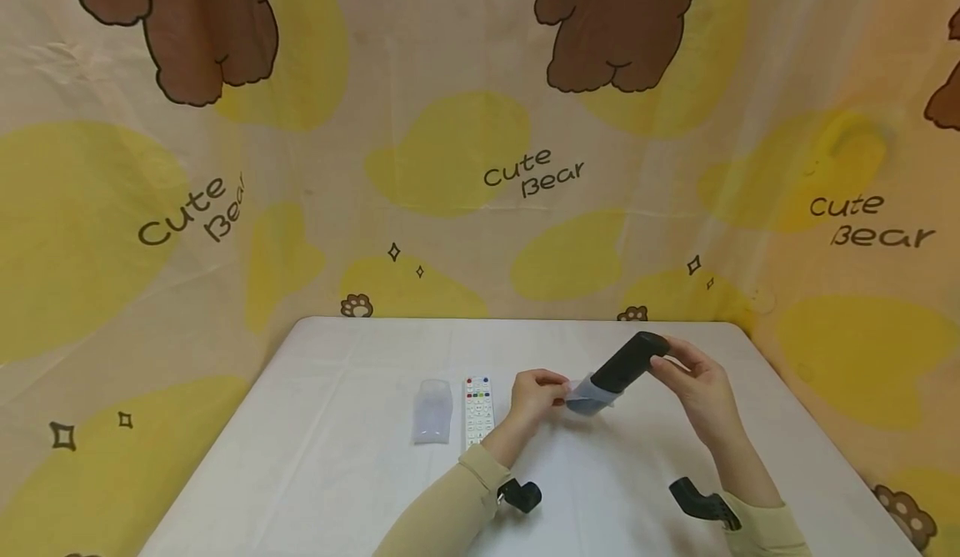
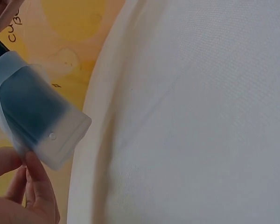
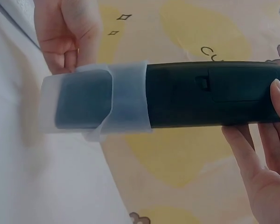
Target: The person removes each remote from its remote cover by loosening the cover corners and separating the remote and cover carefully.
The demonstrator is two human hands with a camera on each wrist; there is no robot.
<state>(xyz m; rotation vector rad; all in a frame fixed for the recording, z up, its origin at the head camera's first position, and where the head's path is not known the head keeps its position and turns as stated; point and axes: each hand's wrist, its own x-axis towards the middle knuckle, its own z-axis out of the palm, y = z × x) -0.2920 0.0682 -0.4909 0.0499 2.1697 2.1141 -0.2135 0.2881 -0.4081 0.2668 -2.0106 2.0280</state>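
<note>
A black remote control (image 1: 630,363) is held tilted above the table, its lower end inside a frosted translucent sleeve (image 1: 590,395). In the right wrist view, the remote's back with its battery cover (image 3: 238,85) faces the camera, and the sleeve (image 3: 129,98) covers a bit under half of the visible length. My right hand (image 1: 701,386) grips the bare upper end between thumb and fingers. With thumb and fingertips, my left hand (image 1: 535,396) pinches the sleeve's edge. In the left wrist view, the sleeve's closed end (image 2: 67,142) extends past the remote's tip.
A second translucent sleeve (image 1: 432,412) lies flat on the white table (image 1: 337,457), left of a white remote control (image 1: 477,407) with coloured buttons. My left forearm partly hides that remote's lower end. Behind the table hangs a bear-print cloth (image 1: 450,232).
</note>
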